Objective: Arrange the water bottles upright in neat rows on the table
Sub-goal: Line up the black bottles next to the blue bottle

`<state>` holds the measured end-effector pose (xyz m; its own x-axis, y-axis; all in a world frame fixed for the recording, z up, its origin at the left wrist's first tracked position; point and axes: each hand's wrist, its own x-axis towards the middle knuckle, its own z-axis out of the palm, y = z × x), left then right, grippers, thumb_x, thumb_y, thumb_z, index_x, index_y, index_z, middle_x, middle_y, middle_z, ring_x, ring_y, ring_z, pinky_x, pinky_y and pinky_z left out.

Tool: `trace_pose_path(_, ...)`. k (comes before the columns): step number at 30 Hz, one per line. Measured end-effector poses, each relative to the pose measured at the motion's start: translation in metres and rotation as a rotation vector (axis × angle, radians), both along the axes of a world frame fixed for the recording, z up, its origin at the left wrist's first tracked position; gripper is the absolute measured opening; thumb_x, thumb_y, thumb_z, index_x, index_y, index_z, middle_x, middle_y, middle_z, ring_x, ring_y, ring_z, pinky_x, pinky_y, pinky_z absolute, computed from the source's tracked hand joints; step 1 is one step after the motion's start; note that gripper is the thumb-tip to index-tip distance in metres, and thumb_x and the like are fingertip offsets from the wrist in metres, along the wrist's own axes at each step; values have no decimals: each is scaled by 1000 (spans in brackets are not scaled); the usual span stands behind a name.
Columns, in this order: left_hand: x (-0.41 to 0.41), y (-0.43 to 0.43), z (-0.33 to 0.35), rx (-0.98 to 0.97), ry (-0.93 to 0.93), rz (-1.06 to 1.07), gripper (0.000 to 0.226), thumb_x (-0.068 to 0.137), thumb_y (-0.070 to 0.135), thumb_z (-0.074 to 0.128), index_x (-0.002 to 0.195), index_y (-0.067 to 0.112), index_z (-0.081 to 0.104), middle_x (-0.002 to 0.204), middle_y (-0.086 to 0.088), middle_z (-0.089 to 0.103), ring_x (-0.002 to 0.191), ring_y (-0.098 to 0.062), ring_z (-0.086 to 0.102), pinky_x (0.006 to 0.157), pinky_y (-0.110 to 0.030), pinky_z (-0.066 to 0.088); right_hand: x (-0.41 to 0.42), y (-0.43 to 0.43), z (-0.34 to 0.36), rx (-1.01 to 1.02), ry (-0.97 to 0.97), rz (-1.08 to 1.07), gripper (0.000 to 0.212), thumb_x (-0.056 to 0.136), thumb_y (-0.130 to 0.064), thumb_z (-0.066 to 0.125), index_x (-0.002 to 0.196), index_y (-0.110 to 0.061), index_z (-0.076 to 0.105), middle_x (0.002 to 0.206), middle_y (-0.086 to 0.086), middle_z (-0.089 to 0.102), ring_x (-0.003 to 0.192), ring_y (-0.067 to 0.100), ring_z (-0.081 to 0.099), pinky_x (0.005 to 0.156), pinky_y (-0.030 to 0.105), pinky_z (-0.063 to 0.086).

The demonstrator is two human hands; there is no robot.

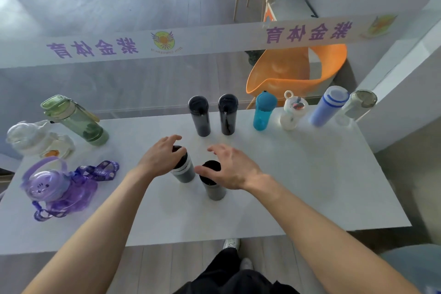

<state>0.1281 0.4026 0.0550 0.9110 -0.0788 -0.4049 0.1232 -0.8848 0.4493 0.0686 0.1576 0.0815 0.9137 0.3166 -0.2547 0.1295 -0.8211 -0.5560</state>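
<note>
Two grey flasks with black lids stand upright mid-table. My left hand (162, 156) rests over the top of the left grey flask (185, 172), fingers curled on its lid. My right hand (232, 166) hovers with spread fingers over the right grey flask (214, 189), thumb beside its lid. Behind them two black flasks (200, 115) (228, 114) stand side by side. Along the far right edge stand a teal bottle (263, 111), a white bottle (292, 111), a blue-white bottle (328, 106) and a clear glass bottle (359, 103). A green bottle (76, 120) stands at the left.
A purple bottle with a strap (51, 186) and a clear-white bottle (33, 138) sit at the left end of the white table (310, 186). An orange chair (298, 71) stands behind a glass partition beyond the far edge.
</note>
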Motion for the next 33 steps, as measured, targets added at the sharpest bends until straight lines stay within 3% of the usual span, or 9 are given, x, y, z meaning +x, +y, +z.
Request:
trace_pose_path(4,-14,-5,6,4,-72,11,71,93,55,44,159,30,46,163,-3,47,146,-29,49,116,-47,43,-11,-2,-7,106,49,-106,78,104,-76,36,154,-17,52,157,4,53,140,26,54,117,44,44)
trace_pose_path(7,-14,-10,12,48,-196,-6,63,101,49,56,159,26,47,161,-4,49,144,-29,52,114,-48,46,-5,-7,-14,122,12,-198,69,108,-70,32,139,-16,63,139,5,64,125,24,62,108,46,51)
trace_pose_path(10,-2,-16,20,65,-290,-30,64,99,45,67,156,23,50,157,-3,53,140,-29,56,112,-47,48,9,-16,-20,83,-34,-258,49,109,-55,43,120,-16,70,120,6,69,108,23,66,97,46,56)
trace_pose_path(13,20,-26,26,68,-401,-97,68,93,45,75,154,23,53,152,-3,58,139,-28,55,114,-48,47,29,-28,-29,8,-124,-301,35,105,-43,59,121,-14,72,118,6,71,104,22,68,93,40,60)
trace_pose_path(20,100,-85,31,147,-593,-435,84,79,49,88,151,23,54,145,-2,62,138,-31,54,121,-46,38,86,-80,-51,-93,-271,-628,45,92,-33,76,130,-9,68,125,13,65,112,31,66,99,43,57)
trace_pose_path(26,150,-136,15,267,-513,-626,111,72,57,93,164,26,38,155,-3,53,143,-30,50,122,-46,39,140,-119,-66,-210,-323,-652,65,88,-26,83,145,-13,56,143,11,54,129,35,57,111,46,51)
trace_pose_path(29,163,-148,4,331,-429,-652,119,71,57,94,167,29,29,154,-4,50,137,-31,54,109,-46,51,158,-127,-71,-208,-291,-644,73,87,-21,83,153,-18,52,159,10,46,142,35,48,115,47,48)
trace_pose_path(33,172,-153,-7,229,-363,-623,93,80,35,90,158,26,41,137,-5,56,118,-32,64,86,-45,59,165,-125,-73,-226,-240,-627,63,92,-21,81,149,-14,58,157,10,51,141,34,50,115,44,46)
